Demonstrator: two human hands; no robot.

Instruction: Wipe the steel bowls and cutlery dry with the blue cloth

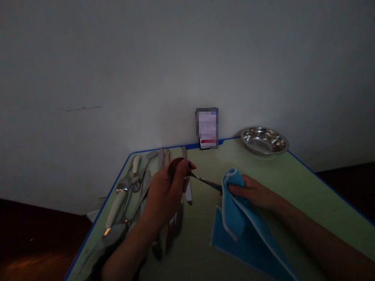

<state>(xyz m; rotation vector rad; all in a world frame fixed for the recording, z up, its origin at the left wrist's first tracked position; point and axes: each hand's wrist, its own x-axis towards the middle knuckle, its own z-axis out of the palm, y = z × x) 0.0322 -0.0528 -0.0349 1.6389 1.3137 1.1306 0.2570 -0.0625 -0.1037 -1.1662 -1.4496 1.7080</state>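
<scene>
My left hand (168, 191) is closed on the rounded, bowl-like end of a metal spoon (205, 181), partly hidden by the fingers. The spoon's thin handle runs right and slightly down to a blue cloth (246, 230). Pinched in my right hand (256, 191), the cloth is folded about the handle's far end, which it hides, and hangs down over the table. Beneath and left of my left arm lie several pieces of cutlery, among them a spoon (123, 183), a white-handled piece (116, 208) and a knife (189, 192).
A shiny steel bowl (263, 146) stands at the table's back right corner. Against the grey wall (146, 78) leans a phone (208, 128) with a blurred screen. The pale green table (304, 195) has a blue edge.
</scene>
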